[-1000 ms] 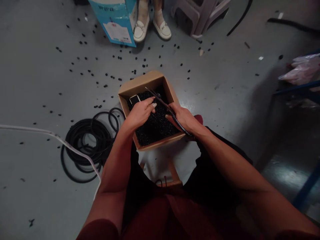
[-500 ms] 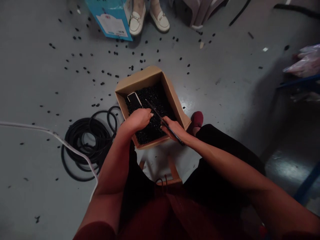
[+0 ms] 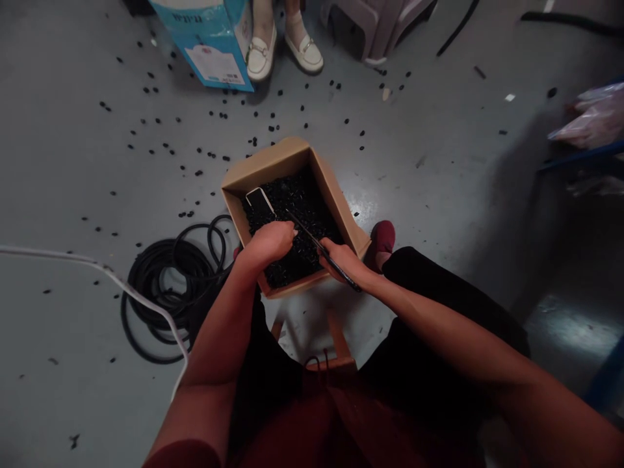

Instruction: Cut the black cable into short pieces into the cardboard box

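My left hand (image 3: 273, 239) is closed over the left part of an open cardboard box (image 3: 340, 195), its fingertips pinched together; what they hold is too small or hidden to make out. My right hand (image 3: 340, 259), at the box's near right edge, grips a long dark tool with a thin blade and black handle (image 3: 350, 281). Its tip points up and left, just beyond my left fingertips. Many small black pieces (image 3: 307, 195) cover the box's bottom. A flat black rectangular thing with a pale edge (image 3: 260, 203), like a phone, lies on them.
A coiled black hose (image 3: 156, 260) lies on the floor left of the box, near a white cable (image 3: 141, 297). Small black pieces are scattered across the floor. Beyond stand a blue carton (image 3: 214, 62), a person's white shoes (image 3: 262, 58) and a plastic stool (image 3: 373, 39).
The whole view has shifted slightly, so the box and floor sit lower in the picture. Both hands stay over the box; the tool's tip is slightly closer to my left fingertips.
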Tool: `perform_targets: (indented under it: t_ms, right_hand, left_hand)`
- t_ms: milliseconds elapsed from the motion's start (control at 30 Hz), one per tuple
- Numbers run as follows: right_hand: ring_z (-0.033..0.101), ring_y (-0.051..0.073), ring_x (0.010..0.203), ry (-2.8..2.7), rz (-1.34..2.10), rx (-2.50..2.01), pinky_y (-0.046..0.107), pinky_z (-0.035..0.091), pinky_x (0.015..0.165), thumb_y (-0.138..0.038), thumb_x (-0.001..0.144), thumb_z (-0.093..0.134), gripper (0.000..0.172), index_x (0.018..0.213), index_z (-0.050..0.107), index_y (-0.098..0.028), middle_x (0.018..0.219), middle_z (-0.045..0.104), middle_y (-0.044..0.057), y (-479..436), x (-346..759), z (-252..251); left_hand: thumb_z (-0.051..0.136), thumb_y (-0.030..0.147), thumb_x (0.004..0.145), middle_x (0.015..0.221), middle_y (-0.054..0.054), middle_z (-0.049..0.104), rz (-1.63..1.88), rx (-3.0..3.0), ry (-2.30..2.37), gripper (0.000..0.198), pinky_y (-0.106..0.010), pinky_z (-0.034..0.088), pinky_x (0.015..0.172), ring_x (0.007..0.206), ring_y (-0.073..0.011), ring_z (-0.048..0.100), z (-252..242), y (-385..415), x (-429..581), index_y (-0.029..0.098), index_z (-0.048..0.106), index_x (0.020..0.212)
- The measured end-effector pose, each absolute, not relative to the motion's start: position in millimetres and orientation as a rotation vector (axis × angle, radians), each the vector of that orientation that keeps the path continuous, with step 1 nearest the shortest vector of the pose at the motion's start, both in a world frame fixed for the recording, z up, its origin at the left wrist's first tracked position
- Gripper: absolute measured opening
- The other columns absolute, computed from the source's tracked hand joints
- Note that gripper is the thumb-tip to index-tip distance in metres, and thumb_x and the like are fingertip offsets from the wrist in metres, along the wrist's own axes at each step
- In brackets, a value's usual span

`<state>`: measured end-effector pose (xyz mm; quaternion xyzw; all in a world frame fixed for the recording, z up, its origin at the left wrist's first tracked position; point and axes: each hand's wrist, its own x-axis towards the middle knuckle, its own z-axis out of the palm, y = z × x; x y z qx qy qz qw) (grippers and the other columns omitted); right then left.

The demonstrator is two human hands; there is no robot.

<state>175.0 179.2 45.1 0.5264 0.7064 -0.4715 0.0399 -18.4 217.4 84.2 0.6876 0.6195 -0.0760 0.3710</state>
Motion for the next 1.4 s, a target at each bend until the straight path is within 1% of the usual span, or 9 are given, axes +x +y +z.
perform_targets:
  t_ms: [100,267,467,633,700,833,967,1267,1400]
  right_hand:
    - [0.063,0.021,0.071,2.171,-1.380,1.600,0.024,0.035,0.060,-0.022,0.085,0.050,0.015,0.099,0.055,-0.022,0.075,0.066,0.005,181,178,42]
    - [0.063,0.021,0.069,2.232,-1.333,1.601,0.024,0.035,0.059,-0.026,0.087,0.050,0.013,0.099,0.055,-0.022,0.074,0.065,0.004,187,181,48]
    - [0.062,0.019,0.068,2.269,-1.544,1.699,0.026,0.041,0.061,-0.028,0.088,0.048,0.019,0.105,0.054,-0.021,0.076,0.066,0.004,198,180,66]
    - [0.061,0.019,0.072,2.275,-1.704,1.851,0.030,0.044,0.064,-0.037,0.087,0.049,0.035,0.117,0.049,-0.018,0.086,0.065,0.005,211,182,79]
    - [0.060,0.020,0.075,2.278,-1.754,1.857,0.031,0.044,0.065,-0.042,0.086,0.051,0.041,0.119,0.048,-0.017,0.091,0.065,0.007,214,184,85]
    - [0.062,0.022,0.082,2.317,-1.761,1.788,0.033,0.046,0.070,-0.047,0.085,0.055,0.046,0.119,0.048,-0.018,0.097,0.065,0.010,215,191,95]
    - [0.063,0.027,0.094,2.434,-1.608,1.721,0.036,0.047,0.076,-0.048,0.083,0.060,0.049,0.121,0.049,-0.019,0.105,0.065,0.012,211,195,101]
    - [0.062,0.030,0.097,2.423,-1.371,1.716,0.036,0.045,0.074,-0.051,0.084,0.060,0.053,0.124,0.051,-0.017,0.108,0.065,0.013,212,196,105]
    - [0.061,0.029,0.098,2.438,-1.362,1.693,0.034,0.044,0.074,-0.050,0.084,0.060,0.052,0.124,0.051,-0.018,0.109,0.064,0.013,214,194,106]
  left_hand:
    - [0.039,0.026,0.093,0.092,-0.018,0.069,-0.430,1.815,1.633,0.028,-0.034,0.047,0.076,0.086,-0.0274,0.066,93,218,-15,0.013,0.064,0.093]
    - [0.039,0.029,0.095,0.095,-0.019,0.069,-0.350,1.816,1.698,0.029,-0.035,0.047,0.077,0.086,-0.0271,0.066,100,221,-18,0.012,0.063,0.098]
    - [0.037,0.028,0.095,0.087,-0.009,0.068,0.085,1.756,1.681,0.030,-0.029,0.046,0.077,0.083,-0.0208,0.063,104,226,-23,0.016,0.065,0.101]
    - [0.041,0.025,0.092,0.086,-0.003,0.066,0.523,1.407,1.547,0.040,-0.025,0.046,0.072,0.072,-0.0127,0.057,112,229,-22,0.017,0.057,0.127]
    - [0.043,0.025,0.091,0.087,-0.002,0.066,0.628,1.256,1.505,0.043,-0.024,0.045,0.070,0.070,-0.0107,0.054,114,229,-20,0.017,0.054,0.132]
    - [0.047,0.030,0.090,0.090,-0.004,0.066,0.767,1.095,1.450,0.037,-0.022,0.043,0.064,0.066,-0.0092,0.051,114,228,-19,0.016,0.060,0.122]
    - [0.048,0.033,0.090,0.088,-0.004,0.067,0.758,1.121,1.450,0.029,-0.022,0.043,0.063,0.066,-0.0095,0.051,113,229,-19,0.016,0.065,0.107]
    - [0.049,0.037,0.089,0.089,-0.004,0.069,0.612,1.209,1.497,0.045,-0.025,0.047,0.072,0.071,-0.0114,0.055,117,227,-15,0.014,0.060,0.126]
    - [0.047,0.037,0.090,0.090,-0.005,0.070,0.516,1.320,1.504,0.043,-0.026,0.048,0.077,0.077,-0.0137,0.059,121,227,-13,0.013,0.062,0.123]
